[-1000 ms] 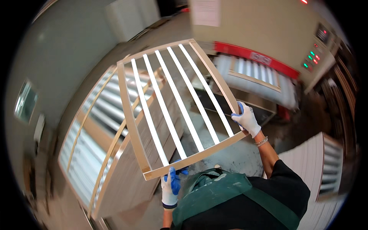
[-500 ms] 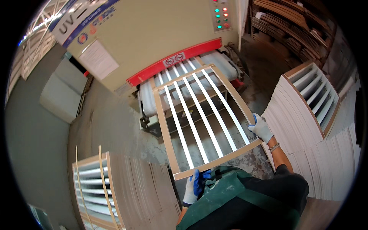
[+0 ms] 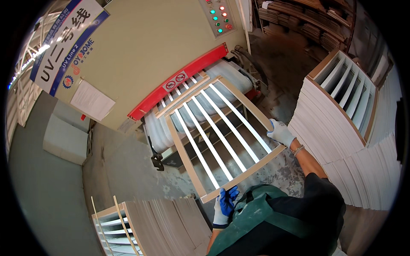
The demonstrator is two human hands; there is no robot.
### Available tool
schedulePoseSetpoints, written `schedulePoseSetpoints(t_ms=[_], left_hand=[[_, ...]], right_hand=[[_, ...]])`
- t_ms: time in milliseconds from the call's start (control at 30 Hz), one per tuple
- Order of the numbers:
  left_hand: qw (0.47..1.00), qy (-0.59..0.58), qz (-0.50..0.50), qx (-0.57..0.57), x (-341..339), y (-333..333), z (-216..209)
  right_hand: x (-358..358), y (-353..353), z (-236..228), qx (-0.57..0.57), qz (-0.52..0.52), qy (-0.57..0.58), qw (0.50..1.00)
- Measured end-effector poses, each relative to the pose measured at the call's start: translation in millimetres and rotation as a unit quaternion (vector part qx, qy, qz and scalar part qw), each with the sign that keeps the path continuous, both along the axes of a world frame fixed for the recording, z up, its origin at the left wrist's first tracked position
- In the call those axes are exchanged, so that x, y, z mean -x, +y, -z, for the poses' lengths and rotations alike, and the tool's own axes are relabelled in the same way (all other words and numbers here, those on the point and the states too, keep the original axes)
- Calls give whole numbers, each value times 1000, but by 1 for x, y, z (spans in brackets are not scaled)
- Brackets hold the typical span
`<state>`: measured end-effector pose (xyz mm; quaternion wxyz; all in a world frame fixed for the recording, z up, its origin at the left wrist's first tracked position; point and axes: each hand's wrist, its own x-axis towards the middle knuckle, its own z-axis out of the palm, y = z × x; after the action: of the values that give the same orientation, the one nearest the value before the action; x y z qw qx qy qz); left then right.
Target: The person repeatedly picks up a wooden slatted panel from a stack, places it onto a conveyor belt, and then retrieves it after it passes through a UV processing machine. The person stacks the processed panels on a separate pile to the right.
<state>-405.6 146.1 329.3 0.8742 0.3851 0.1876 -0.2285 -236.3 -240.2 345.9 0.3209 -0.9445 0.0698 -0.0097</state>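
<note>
A rectangular slatted frame (image 3: pixel 185 154) with brown edge strips and several white slats is held level in front of me by both hands. My left hand (image 3: pixel 225 206), in a white and blue glove, is closed on its near left corner from below. My right hand (image 3: pixel 282 133), gloved too, grips the right side near the near right corner. The frame's far end hangs over the machine's conveyor (image 3: pixel 222 79). Just behind it, a second slatted frame (image 3: pixel 183 96) sticks out from beneath the machine's red guard bar (image 3: pixel 147 103).
A beige machine (image 3: pixel 158 38) with a lit button panel (image 3: pixel 218 18) stands ahead. Tall stacks of frames stand at my right (image 3: pixel 329 123) and lower left (image 3: pixel 166 224), the left one with two thin wooden sticks. Shelves of boards (image 3: pixel 303 21) are at the far right.
The second frame has come further out from under the red guard bar. My view has shifted right. Both hands keep their hold on the first frame.
</note>
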Motion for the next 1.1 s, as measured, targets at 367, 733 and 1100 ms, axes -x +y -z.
schedulePoseSetpoints(t_ms=[367,733,1100], left_hand=[[998,-26,-12,49,-55,21,42],[863,-110,-23,-493,-4,107,-124],[355,256,48,-898,130,370,-227]], right_hand=[[-63,13,21,96,-46,21,994],[-128,2,73,55,-110,-93,988],[-208,4,86,64,-116,5,991]])
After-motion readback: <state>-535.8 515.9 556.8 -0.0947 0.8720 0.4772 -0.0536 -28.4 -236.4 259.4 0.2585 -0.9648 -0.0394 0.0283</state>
